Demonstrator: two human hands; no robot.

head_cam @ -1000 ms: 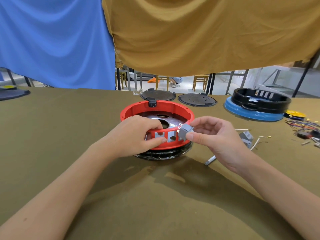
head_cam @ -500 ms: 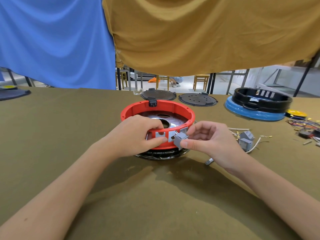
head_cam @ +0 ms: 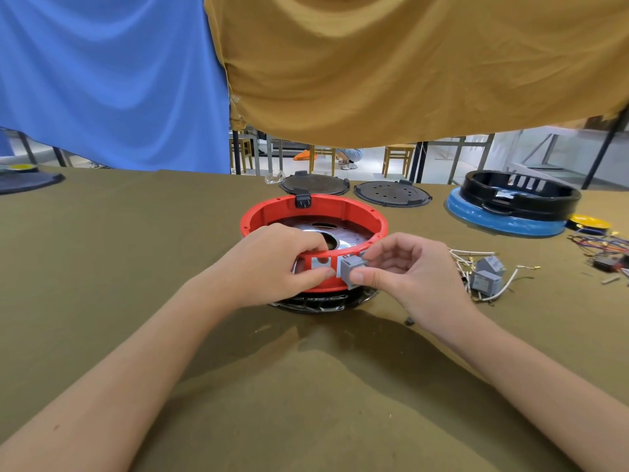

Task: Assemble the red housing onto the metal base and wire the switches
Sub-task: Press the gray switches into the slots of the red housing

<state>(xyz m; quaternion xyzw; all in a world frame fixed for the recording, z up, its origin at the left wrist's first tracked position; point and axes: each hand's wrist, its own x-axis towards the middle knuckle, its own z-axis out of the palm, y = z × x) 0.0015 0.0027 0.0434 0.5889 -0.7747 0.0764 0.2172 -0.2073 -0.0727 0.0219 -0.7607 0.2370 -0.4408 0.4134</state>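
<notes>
A round red housing [head_cam: 340, 207] sits on a shiny metal base [head_cam: 308, 229] over a black ring [head_cam: 316, 305] at the table's middle. My left hand [head_cam: 272, 264] grips the housing's near wall, fingers over the rim and thumb on the outside next to the square cut-outs [head_cam: 318, 262]. My right hand [head_cam: 398, 272] pinches a grey switch [head_cam: 352, 269] between thumb and fingers, held against the wall at a cut-out. Two more grey switches [head_cam: 486, 277] with white wires [head_cam: 473, 253] lie to the right.
Two black round lids [head_cam: 315, 183] [head_cam: 391, 194] lie behind the housing. A black housing on a blue base [head_cam: 510, 202] stands at the back right, with a yellow disc [head_cam: 587, 221] and a tangle of coloured wires [head_cam: 606, 247] beside it. Blue and ochre cloths hang overhead.
My right hand brought the grey switch down and left, from above the rim to the cut-out in the housing's near wall. My left hand stayed on the wall.
</notes>
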